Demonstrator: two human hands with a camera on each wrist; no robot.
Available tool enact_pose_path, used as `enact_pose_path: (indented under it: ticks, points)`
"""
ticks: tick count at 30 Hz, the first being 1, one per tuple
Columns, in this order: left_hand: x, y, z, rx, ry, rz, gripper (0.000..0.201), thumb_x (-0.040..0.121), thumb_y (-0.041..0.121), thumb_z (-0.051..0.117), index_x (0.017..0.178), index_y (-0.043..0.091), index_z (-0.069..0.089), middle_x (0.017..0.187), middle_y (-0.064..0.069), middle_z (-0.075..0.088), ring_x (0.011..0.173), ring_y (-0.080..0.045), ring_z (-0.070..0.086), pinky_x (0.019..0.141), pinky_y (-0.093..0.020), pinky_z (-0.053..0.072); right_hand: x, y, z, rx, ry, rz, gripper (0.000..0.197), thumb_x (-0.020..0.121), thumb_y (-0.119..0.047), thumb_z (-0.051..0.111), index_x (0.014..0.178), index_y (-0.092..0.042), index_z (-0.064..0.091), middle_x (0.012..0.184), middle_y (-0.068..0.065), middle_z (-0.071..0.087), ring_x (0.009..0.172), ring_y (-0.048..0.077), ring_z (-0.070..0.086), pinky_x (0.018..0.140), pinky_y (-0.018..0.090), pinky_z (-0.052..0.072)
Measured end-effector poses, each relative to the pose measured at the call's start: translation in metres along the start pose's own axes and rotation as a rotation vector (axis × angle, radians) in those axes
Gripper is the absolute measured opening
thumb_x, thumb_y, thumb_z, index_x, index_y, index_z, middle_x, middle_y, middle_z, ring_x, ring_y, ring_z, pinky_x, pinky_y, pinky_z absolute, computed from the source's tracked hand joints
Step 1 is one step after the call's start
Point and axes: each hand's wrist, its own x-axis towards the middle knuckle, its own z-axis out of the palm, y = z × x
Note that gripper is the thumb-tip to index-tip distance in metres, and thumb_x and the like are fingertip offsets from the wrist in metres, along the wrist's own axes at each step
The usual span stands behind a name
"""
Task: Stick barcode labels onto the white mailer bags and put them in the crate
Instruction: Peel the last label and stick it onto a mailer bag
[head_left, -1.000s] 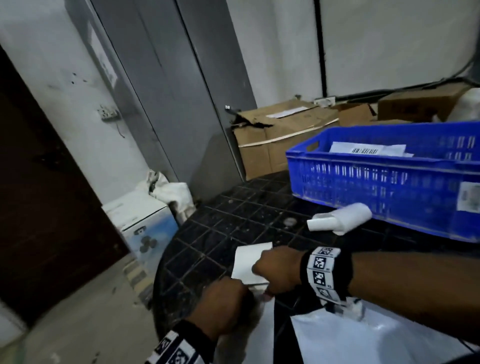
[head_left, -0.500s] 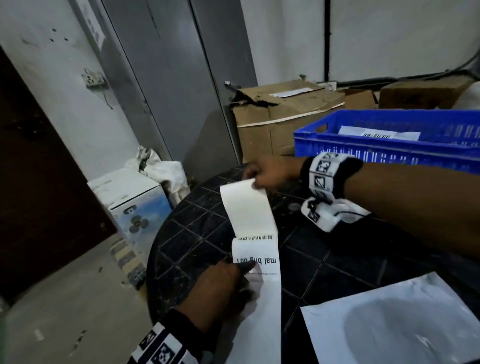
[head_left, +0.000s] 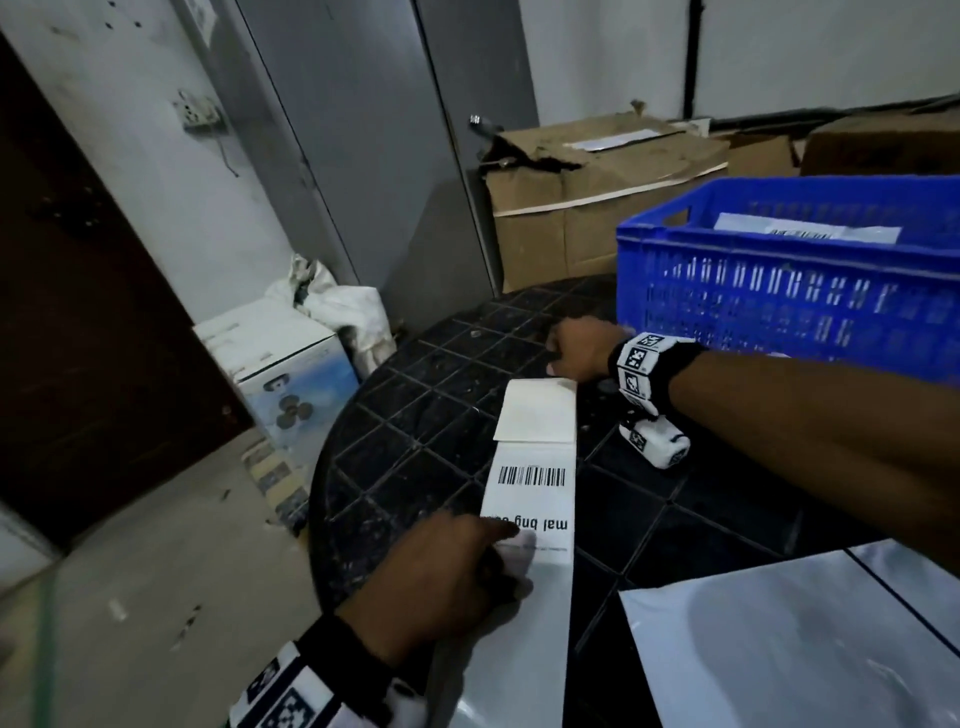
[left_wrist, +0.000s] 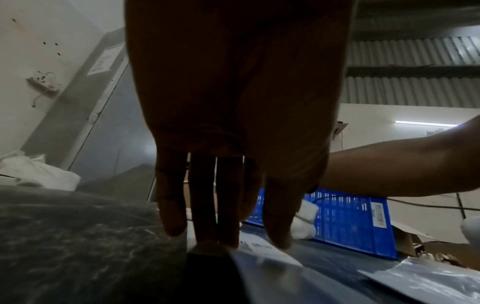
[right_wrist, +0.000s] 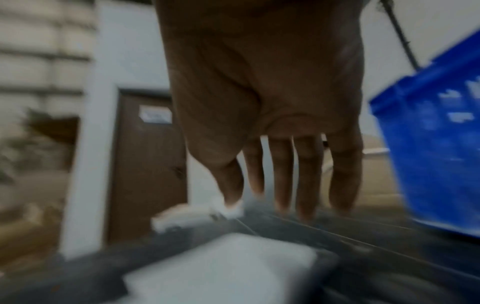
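Now, from the head view, my left hand (head_left: 447, 577) presses straight fingers on the barcode label strip (head_left: 530, 499) lying along the tabletop (head_left: 415, 415); my right hand (head_left: 579, 351) sits beside the blue crate (head_left: 779, 291), its grasp unclear. Left wrist: fingers (left_wrist: 202, 197) flat on the strip. Right wrist: blurred, fingers (right_wrist: 283, 172) hanging straight.

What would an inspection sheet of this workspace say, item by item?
Surface: dark tiled table, dusty.
Job's things: label strip lying flat, barcode up; white mailer bag at the near edge; blue crate holding a labelled bag.
Clutter: cardboard boxes behind the table.
Grippers: left hand presses the strip with straight fingers; right hand at the strip's far end, grip unclear.
Cables: thin wire below wall socket.
Surroundings: fan box, white sack, grey door.
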Motion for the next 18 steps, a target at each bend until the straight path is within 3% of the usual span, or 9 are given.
enact_pose_path:
  ticks: [3, 5, 7, 10, 12, 16, 18]
  points:
    - [0.003, -0.002, 0.001, -0.017, 0.036, -0.036, 0.05, 0.077, 0.063, 0.061, 0.112, 0.028, 0.066, 0.098, 0.008, 0.075, 0.094, -0.015, 0.07, 0.077, -0.034, 0.055, -0.027, -0.022, -0.01, -0.009, -0.068, -0.099, 0.03, 0.085, -0.043, 0.075, 0.103, -0.019, 0.075, 0.104, 0.006, 0.076, 0.096, 0.028, 0.072, 0.086, 0.038, 0.058]
    - [0.007, 0.0, 0.002, -0.025, 0.082, -0.071, 0.053, 0.079, 0.064, 0.067, 0.121, 0.033, 0.066, 0.112, 0.009, 0.071, 0.107, -0.015, 0.066, 0.086, -0.034, 0.054, -0.052, -0.034, -0.015, 0.074, -0.145, -0.133, 0.027, 0.087, -0.041, 0.076, 0.098, -0.017, 0.075, 0.088, 0.003, 0.078, 0.077, 0.021, 0.076, 0.073, 0.038, 0.064]
    - [0.013, 0.005, 0.002, -0.081, 0.108, -0.064, 0.067, 0.079, 0.068, 0.072, 0.134, 0.032, 0.062, 0.133, 0.008, 0.064, 0.12, -0.015, 0.061, 0.098, -0.033, 0.051, -0.081, -0.043, -0.016, 0.171, -0.228, -0.126, 0.024, 0.09, -0.038, 0.076, 0.098, -0.016, 0.073, 0.081, 0.002, 0.079, 0.069, 0.019, 0.077, 0.06, 0.035, 0.064]
    - [0.027, 0.022, 0.001, -0.093, -0.058, -0.101, 0.091, 0.079, 0.07, 0.073, 0.154, 0.028, 0.041, 0.155, 0.005, 0.047, 0.137, -0.017, 0.049, 0.111, -0.027, 0.038, -0.12, -0.046, -0.017, 0.313, -0.285, -0.097, 0.02, 0.093, -0.035, 0.074, 0.102, -0.018, 0.07, 0.084, 0.001, 0.079, 0.077, 0.022, 0.078, 0.059, 0.031, 0.06]
    - [0.034, 0.034, 0.004, 0.014, -0.199, -0.17, 0.094, 0.081, 0.073, 0.069, 0.157, 0.029, 0.036, 0.161, 0.002, 0.04, 0.142, -0.022, 0.045, 0.114, -0.029, 0.035, -0.14, -0.042, -0.02, 0.398, -0.275, -0.084, 0.021, 0.094, -0.034, 0.073, 0.105, -0.017, 0.069, 0.084, 0.001, 0.079, 0.076, 0.021, 0.078, 0.056, 0.028, 0.057]
    - [0.033, 0.039, 0.008, 0.308, -0.155, -0.073, 0.074, 0.084, 0.081, 0.051, 0.132, 0.026, 0.059, 0.136, -0.004, 0.063, 0.121, -0.027, 0.061, 0.1, -0.032, 0.048, -0.177, -0.025, -0.026, 0.631, -0.182, -0.022, 0.021, 0.093, -0.032, 0.075, 0.105, -0.015, 0.069, 0.09, 0.008, 0.079, 0.062, 0.014, 0.071, 0.052, 0.025, 0.052]
    - [0.027, 0.041, 0.009, 0.376, -0.102, 0.018, 0.065, 0.086, 0.074, 0.038, 0.114, 0.022, 0.066, 0.118, -0.005, 0.071, 0.107, -0.029, 0.067, 0.088, -0.035, 0.053, -0.204, -0.016, -0.018, 0.769, -0.15, 0.019, 0.019, 0.094, -0.028, 0.074, 0.106, -0.014, 0.069, 0.092, 0.01, 0.079, 0.064, 0.015, 0.068, 0.051, 0.024, 0.05]
